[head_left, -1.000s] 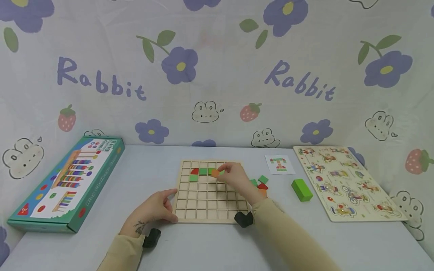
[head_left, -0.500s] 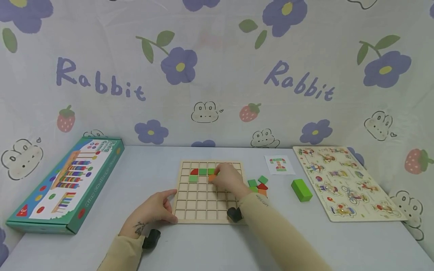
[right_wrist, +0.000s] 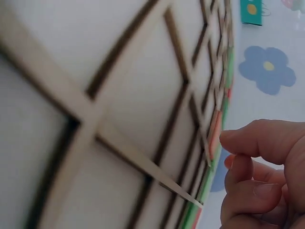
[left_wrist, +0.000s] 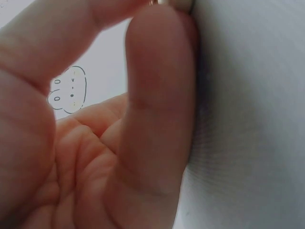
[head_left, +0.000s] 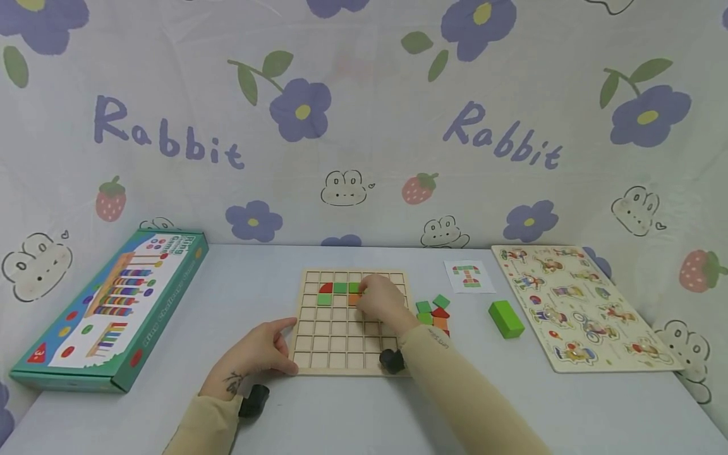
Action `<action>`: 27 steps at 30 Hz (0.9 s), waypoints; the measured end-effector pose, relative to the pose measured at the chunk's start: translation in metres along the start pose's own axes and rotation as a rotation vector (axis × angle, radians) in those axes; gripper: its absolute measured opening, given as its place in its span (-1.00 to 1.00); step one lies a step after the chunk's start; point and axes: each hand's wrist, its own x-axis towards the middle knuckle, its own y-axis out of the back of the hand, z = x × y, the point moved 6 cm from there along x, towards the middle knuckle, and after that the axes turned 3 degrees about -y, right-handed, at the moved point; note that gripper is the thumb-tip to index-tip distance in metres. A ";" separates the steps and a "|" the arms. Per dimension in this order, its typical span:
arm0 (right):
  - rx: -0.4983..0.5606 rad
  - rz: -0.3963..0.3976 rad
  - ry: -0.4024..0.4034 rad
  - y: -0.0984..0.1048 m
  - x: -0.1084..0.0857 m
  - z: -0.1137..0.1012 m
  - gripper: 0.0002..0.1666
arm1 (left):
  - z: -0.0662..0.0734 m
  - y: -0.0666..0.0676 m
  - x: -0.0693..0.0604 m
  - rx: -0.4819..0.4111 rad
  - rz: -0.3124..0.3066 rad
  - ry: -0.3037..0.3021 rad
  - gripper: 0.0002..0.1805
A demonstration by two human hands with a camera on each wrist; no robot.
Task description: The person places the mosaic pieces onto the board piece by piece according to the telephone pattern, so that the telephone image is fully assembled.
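A wooden grid board (head_left: 341, 372) lies on the table with tiles in its upper cells: a red quarter-round tile (head_left: 326, 288), and green tiles (head_left: 340, 288). My right hand (head_left: 387, 303) is over the board, its fingers curled at an orange square tile (head_left: 353, 299) in the second row of tiles. In the right wrist view the thumb tip meets that orange tile (right_wrist: 216, 128); the hand partly covers the row. My left hand (head_left: 258, 347) touches the board's left edge with thumb and forefinger, both fairly straight; the thumb (left_wrist: 159, 95) fills the left wrist view.
Several loose green, red and orange tiles (head_left: 440, 323) lie right of the board. Beyond them are a pattern card (head_left: 480, 285), a green block (head_left: 506, 319) and a wooden picture puzzle (head_left: 620, 360). A green game box (head_left: 127, 373) lies at the left.
My right hand has moved slightly left and down with the orange tile, which now lies in a cell below the green row. The left hand stays at the board's edge.
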 end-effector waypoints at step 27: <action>0.452 -0.048 -0.376 0.060 -0.047 0.162 -0.70 | 0.001 -0.001 -0.002 -0.001 -0.008 0.001 0.02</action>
